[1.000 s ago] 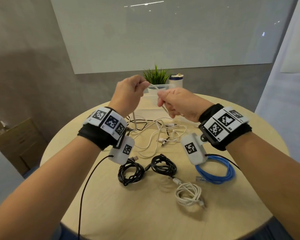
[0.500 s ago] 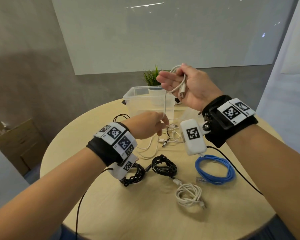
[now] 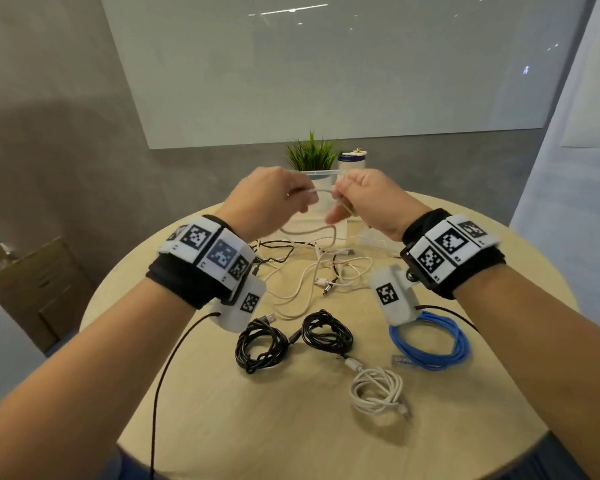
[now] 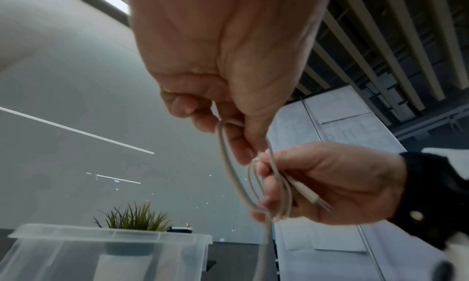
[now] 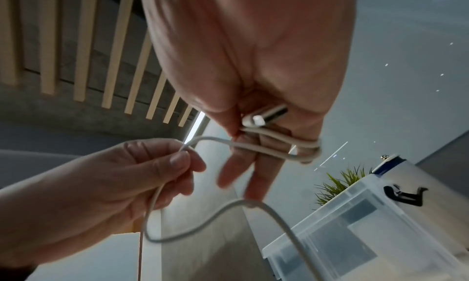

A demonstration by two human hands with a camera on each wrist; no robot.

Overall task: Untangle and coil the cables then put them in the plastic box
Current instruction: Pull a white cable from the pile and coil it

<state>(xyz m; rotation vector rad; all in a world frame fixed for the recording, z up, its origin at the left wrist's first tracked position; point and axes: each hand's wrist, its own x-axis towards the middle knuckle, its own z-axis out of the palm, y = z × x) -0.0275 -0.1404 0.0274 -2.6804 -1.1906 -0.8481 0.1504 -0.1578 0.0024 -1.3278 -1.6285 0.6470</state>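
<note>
Both hands are raised side by side above the round table, in front of the clear plastic box (image 3: 321, 173). My right hand (image 3: 364, 195) holds a white USB cable (image 5: 266, 145) looped round its fingers, the plug (image 5: 266, 115) trapped under the thumb. My left hand (image 3: 274, 199) pinches the same cable (image 4: 229, 161) a short way along. The rest of it hangs to a tangle of white and black cables (image 3: 319, 268) on the table. The box (image 4: 109, 247) shows in both wrist views.
Near the front of the wooden table (image 3: 222, 410) lie two black coils (image 3: 262, 346) (image 3: 326, 332), a blue coil (image 3: 430, 341) and a white coil (image 3: 376, 391). A potted plant (image 3: 310, 155) and a can (image 3: 352, 161) stand behind the box. A cardboard box (image 3: 32, 285) sits left.
My left hand rose from the tangle to meet the right hand, which came down a little. Another turn of white cable now lies round the right fingers.
</note>
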